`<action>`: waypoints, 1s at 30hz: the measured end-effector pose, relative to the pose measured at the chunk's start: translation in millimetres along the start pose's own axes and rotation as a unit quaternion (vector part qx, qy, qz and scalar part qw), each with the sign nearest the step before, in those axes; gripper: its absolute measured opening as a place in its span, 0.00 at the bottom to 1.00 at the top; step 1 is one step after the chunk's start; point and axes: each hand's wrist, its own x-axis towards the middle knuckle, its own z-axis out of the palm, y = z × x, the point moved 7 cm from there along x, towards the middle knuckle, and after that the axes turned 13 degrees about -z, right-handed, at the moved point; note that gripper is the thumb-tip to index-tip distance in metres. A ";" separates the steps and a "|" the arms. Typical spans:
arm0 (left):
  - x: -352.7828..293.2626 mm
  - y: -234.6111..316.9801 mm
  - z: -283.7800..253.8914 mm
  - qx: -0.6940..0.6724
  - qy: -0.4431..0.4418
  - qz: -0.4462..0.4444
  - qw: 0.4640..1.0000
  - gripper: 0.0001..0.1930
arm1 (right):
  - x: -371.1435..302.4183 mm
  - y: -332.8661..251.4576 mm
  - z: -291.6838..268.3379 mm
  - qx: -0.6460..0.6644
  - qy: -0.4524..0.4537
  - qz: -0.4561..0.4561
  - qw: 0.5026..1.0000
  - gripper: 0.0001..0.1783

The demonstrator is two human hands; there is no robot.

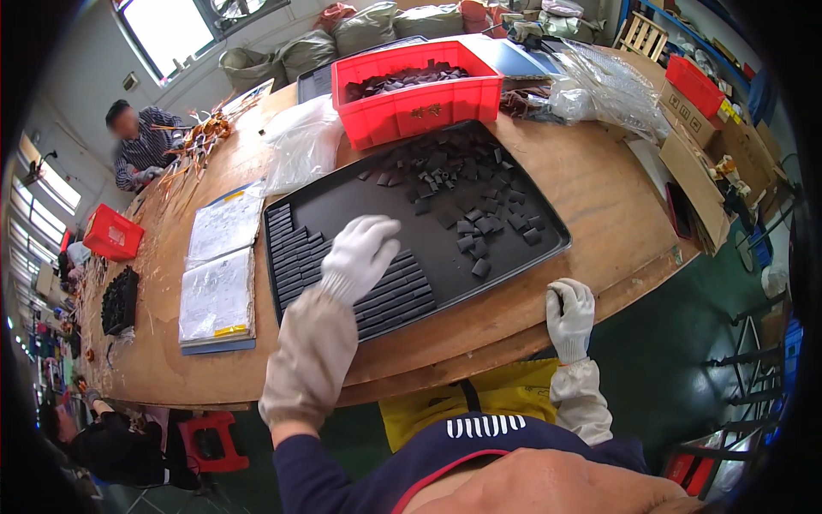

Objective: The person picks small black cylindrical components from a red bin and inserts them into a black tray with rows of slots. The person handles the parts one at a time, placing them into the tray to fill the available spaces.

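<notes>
My left hand (364, 248), in a white glove, hovers over a black tray (390, 206). Thumb and forefinger stand apart, with no piece visible between them; the other fingers are partly hidden. Under and beside this hand, short black tubes (390, 295) lie in tight slanting rows over the tray's left and near part. Loose black tube pieces (484, 224) are scattered over its right and far part. My right hand (571, 317), also gloved, is at the table's near edge, right of the tray. Its fingers are curled in, and whatever they may hold cannot be made out.
Behind the tray stands a red bin (419, 107) heaped with black pieces. Clear plastic bags (304, 146) and an open binder of papers (221, 261) lie left. A co-worker (141, 146) sits at the far left; another person (111, 445) is lower left. Cardboard boxes (693, 184) stand right.
</notes>
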 end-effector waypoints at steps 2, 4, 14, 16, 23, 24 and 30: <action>44.9 -20.9 46.5 0.047 -0.036 -0.015 0.998 0.14 | -1.4 0.2 2.3 0.001 -0.003 0.004 1.000 0.09; 87.4 -32.8 83.9 0.104 -0.041 -0.023 0.993 0.16 | 1.3 -2.8 4.4 0.006 -0.006 0.005 1.000 0.09; 150.0 8.0 202.1 0.156 -0.228 -0.053 0.960 0.32 | 2.8 9.6 0.2 0.043 -0.004 0.023 0.999 0.10; 127.5 37.5 205.2 0.207 -0.216 0.018 0.954 0.32 | 2.8 9.9 -1.0 0.050 -0.008 0.028 0.998 0.10; 83.0 52.5 194.5 0.074 -0.197 0.121 0.970 0.29 | 4.1 6.4 1.7 0.046 -0.006 0.019 0.999 0.11; 81.9 53.7 188.7 0.064 -0.186 0.132 0.971 0.28 | 4.0 7.1 1.5 0.044 -0.007 0.019 0.999 0.11; 118.9 -24.0 156.4 0.110 -0.119 -0.067 0.984 0.20 | 2.9 7.4 3.0 0.041 -0.012 0.021 0.999 0.11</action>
